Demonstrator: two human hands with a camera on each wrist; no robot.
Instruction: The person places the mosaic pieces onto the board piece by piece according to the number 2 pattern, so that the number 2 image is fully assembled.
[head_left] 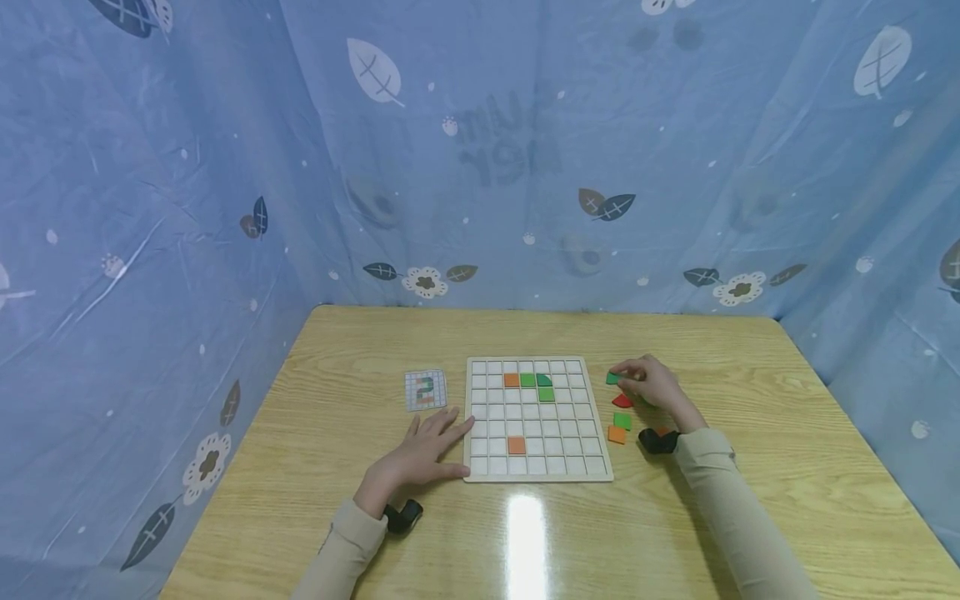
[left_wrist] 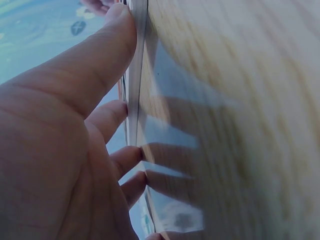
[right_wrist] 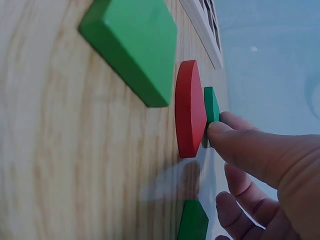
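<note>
My right hand [head_left: 651,382] is at the right of the white grid board [head_left: 525,476], its thumb and index finger pinching a dark green tile [right_wrist: 212,104]. A red curved-edge tile [head_left: 622,402] lies just nearer than that hand, followed by a light green square tile [head_left: 622,421] and an orange square tile [head_left: 617,435]. Spread along the board's left edge, my left hand [head_left: 420,450] touches the rim with thumb and fingertips. On the board sit a dark green rounded tile [head_left: 543,380], two light green squares [head_left: 527,380] and two orange squares [head_left: 516,446], one of these lower down.
A small pattern card [head_left: 425,390] with a coloured figure on a grid lies left of the board. Another green tile [right_wrist: 193,220] shows low in the right wrist view. Partly behind the right wrist camera is an orange piece [head_left: 662,431]. Blue curtains [head_left: 525,250] surround the wooden table [head_left: 360,342].
</note>
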